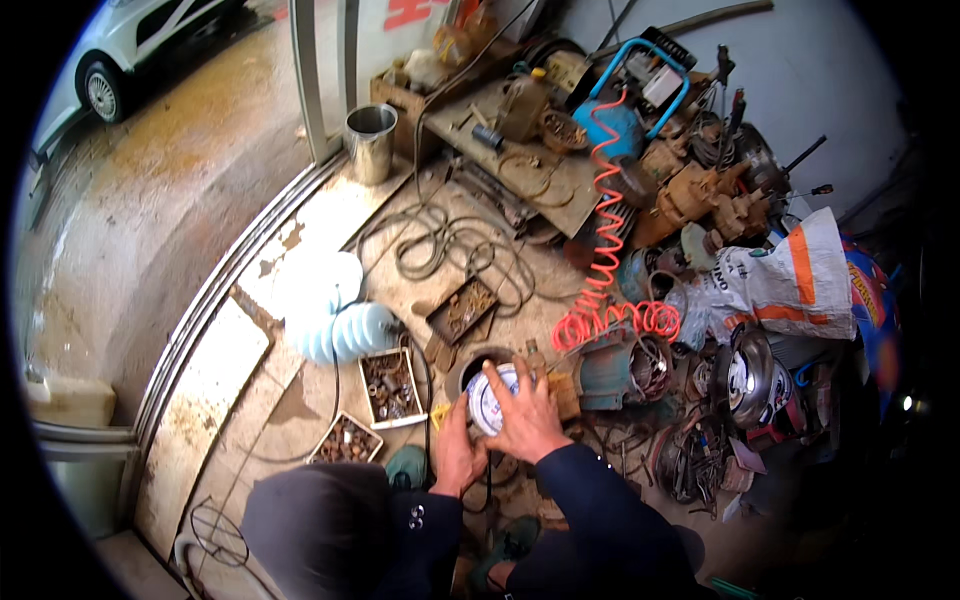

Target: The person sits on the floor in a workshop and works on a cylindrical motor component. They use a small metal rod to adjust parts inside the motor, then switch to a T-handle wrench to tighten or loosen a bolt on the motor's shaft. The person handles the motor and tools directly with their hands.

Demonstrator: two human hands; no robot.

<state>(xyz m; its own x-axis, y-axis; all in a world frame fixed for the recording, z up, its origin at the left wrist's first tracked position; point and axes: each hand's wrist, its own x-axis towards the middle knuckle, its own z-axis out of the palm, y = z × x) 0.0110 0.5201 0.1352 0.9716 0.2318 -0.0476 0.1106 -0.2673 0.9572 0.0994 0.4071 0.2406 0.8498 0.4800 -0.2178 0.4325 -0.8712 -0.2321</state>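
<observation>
Near the middle of the head view, a round disc-like thing (487,405) with a white and blue printed face is held between my two hands. My right hand (528,415) comes from the right with its fingers bent over the face and far edge. Closed against its near left side is my left hand (458,458). Whether it is a lid, a tin or a roll, I cannot tell. Just behind it stands a dark round metal opening (480,366), partly covered by the thing and my fingers.
White trays of rusty hardware (392,388) (345,440) and a dark tray (462,310) lie left and ahead. A coiled red hose (600,325), motor housings (608,370) and a white sack (790,275) crowd the right. Dark cable (435,240) loops across the floor.
</observation>
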